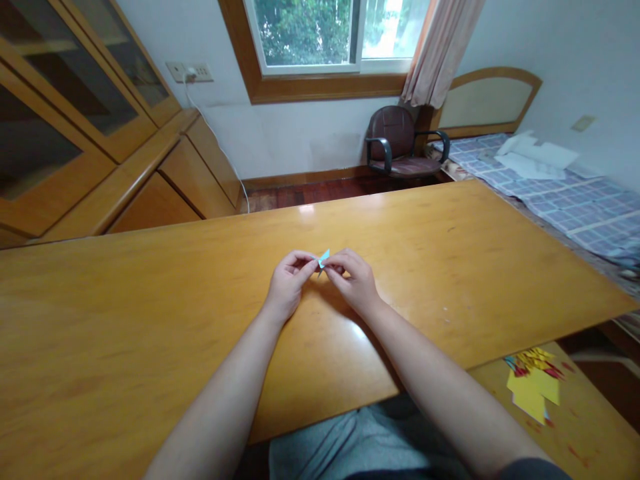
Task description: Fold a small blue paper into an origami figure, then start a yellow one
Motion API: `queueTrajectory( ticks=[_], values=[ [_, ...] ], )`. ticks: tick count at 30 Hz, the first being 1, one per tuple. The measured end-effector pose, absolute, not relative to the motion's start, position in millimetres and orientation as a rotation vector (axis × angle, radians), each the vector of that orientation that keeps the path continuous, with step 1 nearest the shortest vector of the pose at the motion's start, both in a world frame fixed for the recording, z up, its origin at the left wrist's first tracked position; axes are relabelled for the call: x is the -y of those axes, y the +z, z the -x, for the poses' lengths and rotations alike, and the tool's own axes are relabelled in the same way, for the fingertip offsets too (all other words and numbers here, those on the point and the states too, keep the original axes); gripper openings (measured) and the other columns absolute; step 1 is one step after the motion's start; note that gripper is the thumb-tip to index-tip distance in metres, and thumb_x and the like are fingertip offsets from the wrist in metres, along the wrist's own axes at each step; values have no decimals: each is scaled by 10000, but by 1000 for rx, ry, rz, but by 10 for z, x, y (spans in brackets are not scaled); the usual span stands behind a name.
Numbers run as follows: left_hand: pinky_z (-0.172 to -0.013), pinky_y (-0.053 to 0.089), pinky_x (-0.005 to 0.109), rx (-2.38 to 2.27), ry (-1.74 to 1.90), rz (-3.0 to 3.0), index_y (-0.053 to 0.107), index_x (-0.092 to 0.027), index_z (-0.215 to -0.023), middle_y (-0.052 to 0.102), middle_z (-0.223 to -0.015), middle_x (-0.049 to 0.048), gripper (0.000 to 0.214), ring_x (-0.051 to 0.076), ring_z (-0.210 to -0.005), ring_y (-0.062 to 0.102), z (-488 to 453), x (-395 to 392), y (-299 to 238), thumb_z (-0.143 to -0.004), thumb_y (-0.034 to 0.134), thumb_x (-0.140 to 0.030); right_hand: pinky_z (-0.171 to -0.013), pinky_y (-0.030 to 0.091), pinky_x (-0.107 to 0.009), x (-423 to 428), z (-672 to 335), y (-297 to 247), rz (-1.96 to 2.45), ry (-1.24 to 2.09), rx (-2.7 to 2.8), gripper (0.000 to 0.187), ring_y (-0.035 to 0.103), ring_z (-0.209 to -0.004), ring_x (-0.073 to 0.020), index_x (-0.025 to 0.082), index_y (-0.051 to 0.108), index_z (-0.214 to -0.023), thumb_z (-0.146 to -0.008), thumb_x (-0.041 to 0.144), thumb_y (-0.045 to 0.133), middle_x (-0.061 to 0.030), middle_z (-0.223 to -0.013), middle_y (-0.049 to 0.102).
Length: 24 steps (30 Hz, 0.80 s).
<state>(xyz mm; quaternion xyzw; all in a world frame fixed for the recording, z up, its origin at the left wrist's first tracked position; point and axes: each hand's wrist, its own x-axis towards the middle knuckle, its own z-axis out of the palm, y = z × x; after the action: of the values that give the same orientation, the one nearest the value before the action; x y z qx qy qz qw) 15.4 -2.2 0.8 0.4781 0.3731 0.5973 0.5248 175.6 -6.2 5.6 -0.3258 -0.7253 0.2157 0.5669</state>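
The desk (165,320), broad and wooden with a glossy top, takes up most of the view. Beyond its left end stands a wooden cabinet (75,133) with glass doors, and off to the right is a bed (575,210) covered in a blue plaid sheet, with crumpled white material (543,159) lying on it. A window (305,30) in the far wall shows green foliage, with a pinkish curtain (445,50) hanging at its right side. Below the curtain, a dark brown armchair (395,137) stands beside the bed. At the lower right, a lower wooden surface (600,427) carries yellow paper sheets (533,393), overlapping, with a cluster of small yellow and red pieces (535,363) touching their far edge. The left hand (286,287) and right hand (358,281) come together above the middle of the desk, fingers bent. Each pinches, between thumb and fingers, the smallest thing here: a light blue paper piece (325,256), held between the two hands, one pointed end sticking up past the fingertips. Its full shape is hidden by the fingers.
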Motion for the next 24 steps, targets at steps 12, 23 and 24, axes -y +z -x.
queueTrajectory(
  ticks=[12,23,24],
  values=[
    [-731,506,218,-838,1443,-1001,676,-191,-841,655,-806,-13,225,107,-740,612,-208,58,94,-688,819,-271,-633,489,-241,57,-1770,27,722,484,1735,128,584,-735,-130,231,675,-977,-917,165,583,-29,-857,627],
    [-776,512,265,-1015,1476,-1280,685,-183,-828,690,-820,18,188,148,-784,631,-130,22,46,-734,778,-316,-676,495,-280,72,-1801,76,720,544,1728,126,570,-752,-139,229,678,-963,-910,169,580,-45,-916,606],
    [-775,515,271,-1037,1485,-1315,682,-182,-831,690,-825,21,192,153,-789,633,-128,22,54,-736,775,-321,-677,495,-287,77,-1800,94,737,559,1711,112,570,-759,-145,226,677,-948,-907,182,582,-46,-914,604]
  ],
)
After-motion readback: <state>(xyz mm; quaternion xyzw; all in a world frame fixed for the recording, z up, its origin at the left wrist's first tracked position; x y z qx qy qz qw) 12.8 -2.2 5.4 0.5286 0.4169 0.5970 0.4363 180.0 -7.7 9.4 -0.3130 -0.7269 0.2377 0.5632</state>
